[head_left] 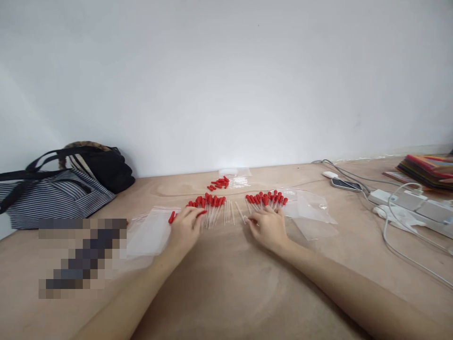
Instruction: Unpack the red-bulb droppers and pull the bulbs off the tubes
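My left hand is closed on a red rubber bulb, its tip showing past the fingers. Between the thumb and fingers of my right hand is the lower end of a thin clear tube, tilted up to the left. Droppers with red bulbs lie fanned beside my left hand, and another group of droppers lies just beyond my right. Several bare tubes lie between the groups. One loose red bulb rests left of my left hand.
Behind the droppers lie a pile of red bulbs and more clear tubes. Plastic bags flank the work on the wooden table. A striped bag stands left; a phone, power strip and cables are right.
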The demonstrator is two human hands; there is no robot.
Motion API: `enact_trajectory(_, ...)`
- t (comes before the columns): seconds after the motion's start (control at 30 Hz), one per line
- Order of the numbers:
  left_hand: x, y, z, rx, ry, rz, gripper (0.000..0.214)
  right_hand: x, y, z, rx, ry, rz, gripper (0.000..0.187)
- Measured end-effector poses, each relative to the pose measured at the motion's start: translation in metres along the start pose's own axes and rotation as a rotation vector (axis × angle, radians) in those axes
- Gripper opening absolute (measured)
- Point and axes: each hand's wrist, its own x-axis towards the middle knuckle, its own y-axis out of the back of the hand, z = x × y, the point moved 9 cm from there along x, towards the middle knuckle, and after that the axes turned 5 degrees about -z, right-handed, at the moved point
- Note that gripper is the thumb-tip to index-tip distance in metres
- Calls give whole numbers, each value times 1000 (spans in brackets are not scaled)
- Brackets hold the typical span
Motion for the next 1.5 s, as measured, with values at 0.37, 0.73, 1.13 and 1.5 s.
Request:
enact_trajectory(0.37,2,9,-91,115,-32,-262,35,67,-44,31,-82,-407,-235,29)
enact_trajectory(0.73,0,7,-80,235,-157,-167,41,72,-54,19,-107,-368,-211,28)
enact_trajectory(1.13,-21,-12,45,-134,-373,-175,22,44,7,96,-68,-482,-170,26)
enact_trajectory(1.5,-39,-51,74,-225,-320,-585,29,53,-17,73,-177,-466,-242,32)
